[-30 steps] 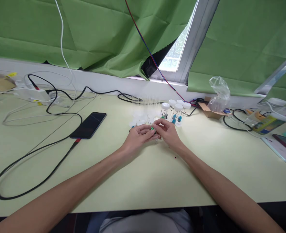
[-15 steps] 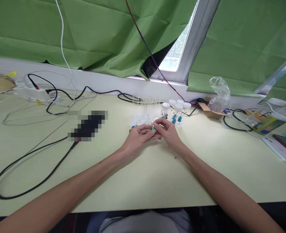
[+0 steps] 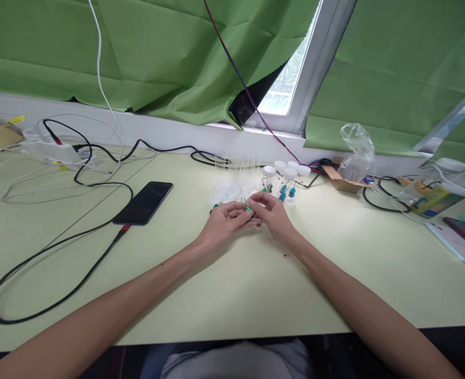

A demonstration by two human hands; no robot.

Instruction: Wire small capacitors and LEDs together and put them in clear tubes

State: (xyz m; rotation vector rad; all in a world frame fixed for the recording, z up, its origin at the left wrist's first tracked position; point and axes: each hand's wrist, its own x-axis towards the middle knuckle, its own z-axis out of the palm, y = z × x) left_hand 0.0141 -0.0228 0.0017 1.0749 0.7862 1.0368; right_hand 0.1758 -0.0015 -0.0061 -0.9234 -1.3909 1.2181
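Note:
My left hand [image 3: 230,220] is closed around a small, bright green electronic part [image 3: 248,208], which has thin wire leads standing up from it. From the other side the fingertips of my right hand [image 3: 271,211] pinch at the same part, thumb and forefinger together. Fingers cover most of the part, so its full shape is hidden. Just beyond my hands stand clear tubes [image 3: 238,164], hard to make out against the wall. Beside them are several small clear containers with white lids [image 3: 269,171], holding blue parts [image 3: 292,192] with wires.
A black phone [image 3: 143,203] with a cable plugged in lies to the left. Cables and a white power strip [image 3: 53,151] run along the wall. At the back right sits an open cardboard box [image 3: 345,183] with a plastic bag; further right, a light-coloured phone [image 3: 451,245].
Both hands stay in nearly the same place around the green part. Only tiny finger shifts and a slight move of the camera view show.

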